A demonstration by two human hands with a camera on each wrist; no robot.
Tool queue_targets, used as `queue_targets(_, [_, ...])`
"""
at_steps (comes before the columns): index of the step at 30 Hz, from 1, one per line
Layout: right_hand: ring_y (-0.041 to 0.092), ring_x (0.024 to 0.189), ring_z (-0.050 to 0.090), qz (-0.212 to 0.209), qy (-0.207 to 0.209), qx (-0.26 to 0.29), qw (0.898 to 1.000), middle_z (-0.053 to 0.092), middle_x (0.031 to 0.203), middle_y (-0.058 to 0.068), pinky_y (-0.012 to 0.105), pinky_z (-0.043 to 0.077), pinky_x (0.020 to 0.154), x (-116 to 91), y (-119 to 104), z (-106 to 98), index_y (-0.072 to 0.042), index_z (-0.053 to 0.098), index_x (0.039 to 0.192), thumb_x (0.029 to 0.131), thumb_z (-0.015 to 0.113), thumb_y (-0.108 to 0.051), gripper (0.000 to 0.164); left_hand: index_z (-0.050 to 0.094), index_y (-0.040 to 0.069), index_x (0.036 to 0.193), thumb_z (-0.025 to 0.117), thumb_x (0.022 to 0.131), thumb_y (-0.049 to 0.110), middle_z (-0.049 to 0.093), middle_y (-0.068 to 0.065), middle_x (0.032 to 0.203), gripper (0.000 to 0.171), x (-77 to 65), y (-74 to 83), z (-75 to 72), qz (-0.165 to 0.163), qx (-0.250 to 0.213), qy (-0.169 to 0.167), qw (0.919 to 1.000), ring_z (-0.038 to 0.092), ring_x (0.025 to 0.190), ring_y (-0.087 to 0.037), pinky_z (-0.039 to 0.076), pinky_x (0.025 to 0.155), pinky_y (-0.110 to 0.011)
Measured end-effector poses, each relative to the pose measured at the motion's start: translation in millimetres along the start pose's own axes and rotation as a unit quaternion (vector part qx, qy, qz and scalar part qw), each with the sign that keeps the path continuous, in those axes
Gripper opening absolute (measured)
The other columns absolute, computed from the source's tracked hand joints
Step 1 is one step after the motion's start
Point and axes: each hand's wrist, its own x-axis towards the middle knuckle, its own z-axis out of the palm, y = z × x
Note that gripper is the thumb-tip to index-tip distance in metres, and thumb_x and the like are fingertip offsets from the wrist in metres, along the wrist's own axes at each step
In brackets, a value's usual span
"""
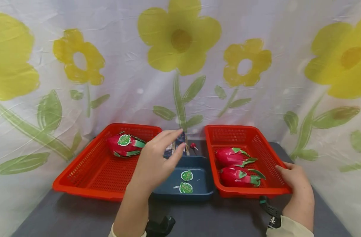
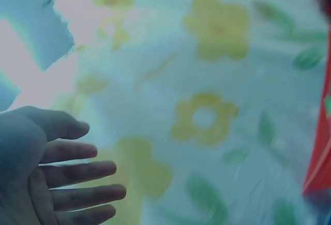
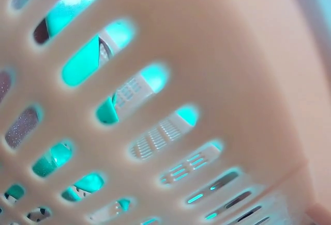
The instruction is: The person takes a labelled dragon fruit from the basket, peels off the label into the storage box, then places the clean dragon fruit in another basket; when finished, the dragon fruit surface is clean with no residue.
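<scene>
My left hand [image 1: 155, 158] is raised over the blue tray [image 1: 202, 194] and the near right side of the left red basket [image 1: 79, 189], fingers extended and thumb apart, holding nothing. In the left wrist view its fingers [image 2: 77, 198] are spread. One dragon fruit [image 1: 121, 144] with a round green sticker lies in the left basket. My right hand [image 1: 297, 179] grips the right rim of the other red basket [image 1: 251, 193], thumb over the edge; its other fingers are hidden. Two dragon fruits [image 1: 230, 156] lie there. The perforated basket wall [image 3: 217, 70] fills the right wrist view.
Two round green stickers [image 1: 186, 187] lie in the blue tray, between the baskets. Behind it are a dark packet [image 1: 181, 140], partly hidden by my left hand, and a small red-headed item [image 1: 193, 145]. A flower-printed curtain [image 1: 124, 75] hangs behind the grey table [image 1: 79, 217].
</scene>
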Motion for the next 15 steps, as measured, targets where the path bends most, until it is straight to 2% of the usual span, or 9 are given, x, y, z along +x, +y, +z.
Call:
queue_targets(4, [0.023,0.072,0.071,-0.002,0.002,-0.006,1.000,0.068,0.102,0.028,0.036,0.059,0.062,0,-1,-1,0.011,0.033,0.152,0.105,0.051,-0.028,0.063,0.069,0.009,0.134,0.076,0.093,0.018,0.070,-0.008,0.126,0.043,-5.7,-29.2,-21.4,-0.038,0.018,0.068,0.9968,0.065,0.112,-0.023,0.058,0.088,-0.045])
queue_targets(8, [0.023,0.073,0.072,-0.005,-0.005,-0.008,1.000,0.069,0.100,0.025,0.036,0.058,0.063,1,1,-2,0.011,0.033,0.152,0.106,0.051,-0.030,0.064,0.070,0.006,0.131,0.071,0.097,0.017,0.071,-0.011,0.120,0.036,-9.8,-61.9,-44.0,-0.098,0.053,0.127,0.9856,0.066,0.105,-0.027,0.057,0.089,-0.049])
queue_targets(10, [0.023,0.075,0.072,-0.005,-0.017,-0.006,1.000,0.069,0.101,0.025,0.036,0.058,0.064,1,0,-3,0.012,0.031,0.152,0.106,0.050,-0.031,0.066,0.070,0.006,0.132,0.067,0.099,0.019,0.071,-0.011,0.118,0.035,-15.4,-75.5,-57.7,-0.145,0.066,0.150,0.9758,0.066,0.104,-0.027,0.056,0.090,-0.048])
queue_targets(12, [0.023,0.076,0.072,0.000,-0.029,-0.002,1.000,0.068,0.103,0.025,0.037,0.059,0.066,1,-1,-5,0.014,0.030,0.151,0.107,0.049,-0.034,0.068,0.069,0.007,0.133,0.063,0.101,0.023,0.071,-0.010,0.120,0.036,-21.1,-90.4,-70.5,-0.199,0.059,0.165,0.9643,0.066,0.106,-0.027,0.055,0.089,-0.039])
queue_targets(15, [0.022,0.076,0.070,0.007,-0.044,-0.023,0.999,0.067,0.103,0.025,0.037,0.058,0.067,-1,-4,-12,0.018,0.029,0.149,0.107,0.046,-0.038,0.071,0.069,0.012,0.136,0.057,0.103,0.032,0.070,-0.009,0.123,0.040,-30.5,-110.9,-87.2,-0.295,0.043,0.178,0.9378,0.064,0.106,-0.023,0.051,0.082,-0.025])
